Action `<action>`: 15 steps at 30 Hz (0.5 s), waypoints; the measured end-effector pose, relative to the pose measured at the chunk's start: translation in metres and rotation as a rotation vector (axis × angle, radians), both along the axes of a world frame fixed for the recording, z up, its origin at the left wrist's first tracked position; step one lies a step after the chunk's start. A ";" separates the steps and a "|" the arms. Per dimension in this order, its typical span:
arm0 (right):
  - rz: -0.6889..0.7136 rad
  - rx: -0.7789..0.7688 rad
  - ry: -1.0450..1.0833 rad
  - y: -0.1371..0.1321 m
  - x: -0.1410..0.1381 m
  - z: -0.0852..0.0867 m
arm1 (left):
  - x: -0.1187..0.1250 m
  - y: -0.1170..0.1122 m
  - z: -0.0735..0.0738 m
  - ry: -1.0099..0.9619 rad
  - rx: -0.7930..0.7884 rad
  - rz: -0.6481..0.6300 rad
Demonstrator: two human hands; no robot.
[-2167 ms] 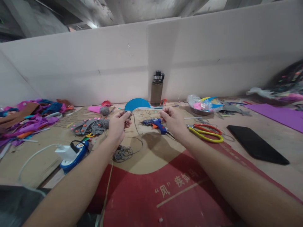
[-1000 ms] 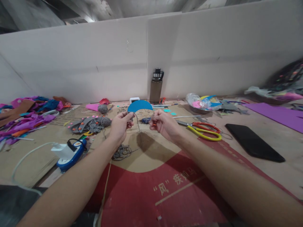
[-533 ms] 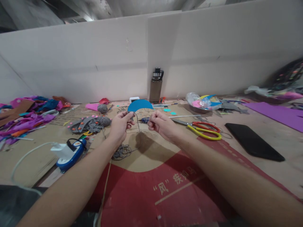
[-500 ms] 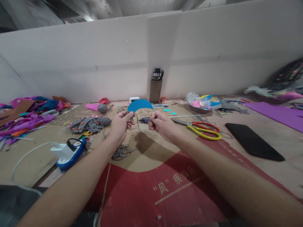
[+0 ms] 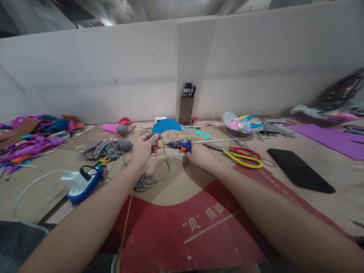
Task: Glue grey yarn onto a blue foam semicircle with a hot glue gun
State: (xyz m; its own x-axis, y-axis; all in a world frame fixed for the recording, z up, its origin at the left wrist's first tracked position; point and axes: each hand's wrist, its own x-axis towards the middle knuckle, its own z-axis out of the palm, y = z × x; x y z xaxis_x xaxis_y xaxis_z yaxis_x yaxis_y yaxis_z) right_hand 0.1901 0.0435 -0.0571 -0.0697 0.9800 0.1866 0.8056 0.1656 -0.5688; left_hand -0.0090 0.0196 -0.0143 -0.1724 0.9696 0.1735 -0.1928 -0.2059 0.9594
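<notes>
Between its thumb and fingers, my left hand [image 5: 143, 151] pinches the left end of a blue crescent-shaped sheet piece [image 5: 167, 125] together with a strand of grey yarn [image 5: 162, 142]. The strand hangs down to a loose grey coil [image 5: 146, 182] on the cardboard. My right hand [image 5: 200, 154] is at the back end of a dark blue glue gun [image 5: 180, 144] with an orange trigger, apparently closed round its handle; the fingertips are hidden. The gun's nozzle points left, just below the blue piece. A pale glue stick [image 5: 214, 140] extends from its rear.
Scissors [image 5: 241, 157] with red and yellow handles lie beside my right wrist, and a black phone [image 5: 300, 170] farther right. A bottle [image 5: 187, 104] stands at the white wall. On the left are a blue power strip [image 5: 85, 185], grey yarn pieces [image 5: 106, 149] and colourful scraps [image 5: 42, 132].
My right hand has left the right end of the blue piece and moved down and right to the glue gun. My left hand still holds the piece, nearly unmoved.
</notes>
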 end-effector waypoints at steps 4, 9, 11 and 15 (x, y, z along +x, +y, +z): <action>-0.076 -0.079 0.258 0.009 0.003 0.004 | -0.001 0.001 0.000 0.009 0.004 0.020; -0.197 0.174 0.645 0.012 0.008 0.017 | -0.003 0.001 -0.001 0.026 0.004 0.030; -0.132 0.197 0.750 0.008 0.008 0.024 | -0.003 0.002 -0.002 0.027 -0.006 0.030; 0.068 0.186 0.828 -0.008 0.001 0.038 | -0.002 0.002 -0.001 0.022 -0.015 0.039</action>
